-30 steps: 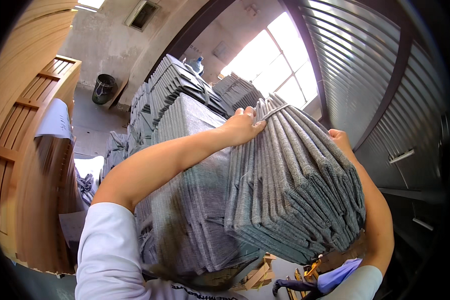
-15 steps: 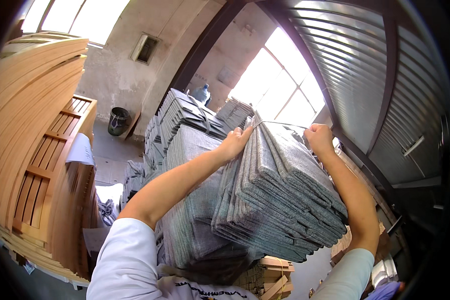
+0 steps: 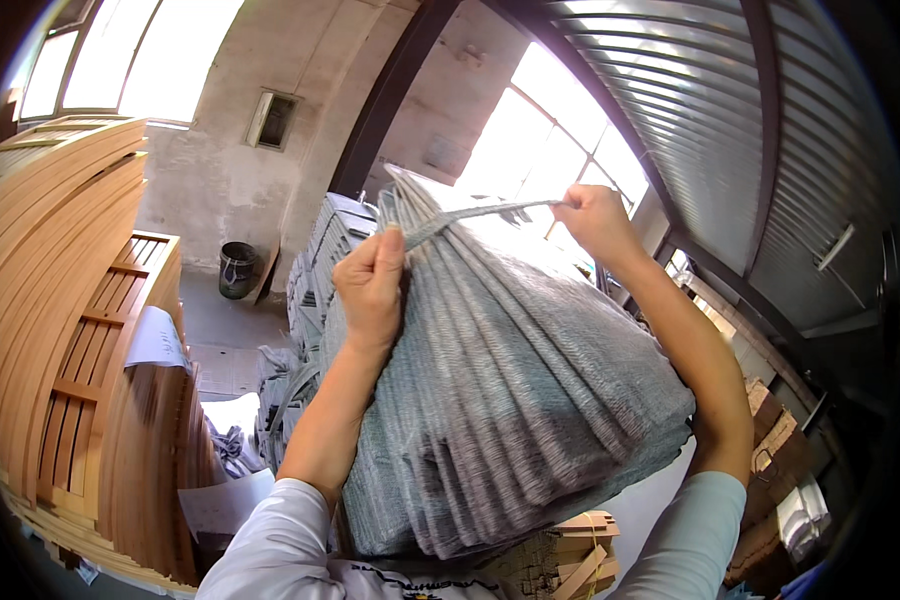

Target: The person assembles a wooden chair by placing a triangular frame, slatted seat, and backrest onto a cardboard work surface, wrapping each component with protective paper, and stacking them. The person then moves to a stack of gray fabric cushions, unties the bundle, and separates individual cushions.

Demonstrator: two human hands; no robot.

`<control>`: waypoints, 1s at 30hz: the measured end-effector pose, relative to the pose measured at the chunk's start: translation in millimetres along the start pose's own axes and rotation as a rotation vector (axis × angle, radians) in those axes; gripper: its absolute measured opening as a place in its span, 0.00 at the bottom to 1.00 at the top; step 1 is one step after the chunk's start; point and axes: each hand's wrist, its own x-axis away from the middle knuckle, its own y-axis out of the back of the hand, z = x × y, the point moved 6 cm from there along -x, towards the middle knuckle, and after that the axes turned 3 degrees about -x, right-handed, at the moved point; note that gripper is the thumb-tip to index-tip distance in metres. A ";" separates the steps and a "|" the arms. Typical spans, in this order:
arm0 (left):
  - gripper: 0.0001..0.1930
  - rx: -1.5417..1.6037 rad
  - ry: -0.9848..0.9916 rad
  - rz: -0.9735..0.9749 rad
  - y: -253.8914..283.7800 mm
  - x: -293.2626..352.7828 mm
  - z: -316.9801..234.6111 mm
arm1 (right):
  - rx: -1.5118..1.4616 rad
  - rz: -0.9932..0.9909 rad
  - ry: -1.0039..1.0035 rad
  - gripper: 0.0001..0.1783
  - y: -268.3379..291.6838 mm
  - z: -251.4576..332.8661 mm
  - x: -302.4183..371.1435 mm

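Observation:
A thick bundle of folded grey woven fabric (image 3: pixel 510 370) leans before me, its layers pinched together near the top. Across that upper part runs a narrow grey fabric strip (image 3: pixel 485 210), stretched between my hands. My left hand (image 3: pixel 372 290) is closed at the bundle's left side, thumb up, on the strip's left part. Beyond the bundle's upper right edge, my right hand (image 3: pixel 602 228) is closed in a fist around the strip's other end. What lies under the left fingers is hidden.
More stacked grey fabric bundles (image 3: pixel 315 265) stand behind. At left are tall stacks of slatted wooden panels (image 3: pixel 90 330) with a paper sheet (image 3: pixel 157 340) on them. A black bucket (image 3: pixel 237 270) stands by the wall. Wood pieces (image 3: pixel 585 560) lie below; corrugated metal sheeting (image 3: pixel 670 110) rises at right.
The bundle has shifted up and left, now covering more of the stack behind. My left hand has moved left and closed; my right hand has moved up and left, with the strip taut.

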 end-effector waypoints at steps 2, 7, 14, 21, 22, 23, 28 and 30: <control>0.23 0.119 -0.018 0.008 9.9 -2.1 -6.2 | -0.029 -0.010 0.038 0.16 -12.5 5.9 -6.7; 0.25 -0.337 -0.064 0.049 -4.7 -19.9 -6.7 | -0.112 0.135 -0.062 0.16 -30.6 -11.4 -5.7; 0.25 -0.317 -0.288 0.148 -96.3 -42.8 -51.2 | 0.019 -0.310 -0.053 0.14 50.1 -75.4 -17.7; 0.22 -0.151 -0.151 0.267 -181.1 -99.8 -52.0 | 0.061 -0.797 0.046 0.12 146.3 -72.2 -15.0; 0.22 -0.111 -0.100 0.163 -156.5 -98.6 -29.3 | 0.083 -0.720 0.168 0.11 129.4 -62.0 -12.8; 0.22 -0.068 -0.019 0.125 -139.0 -95.6 -5.7 | 0.393 -0.674 0.218 0.11 107.4 -50.9 -15.1; 0.20 -0.403 0.038 0.104 -71.1 -123.7 4.0 | 0.143 -0.072 0.259 0.14 80.2 0.2 -3.2; 0.17 0.134 0.259 0.347 -109.6 -93.2 -68.3 | 0.286 0.155 0.270 0.16 104.7 -48.5 34.1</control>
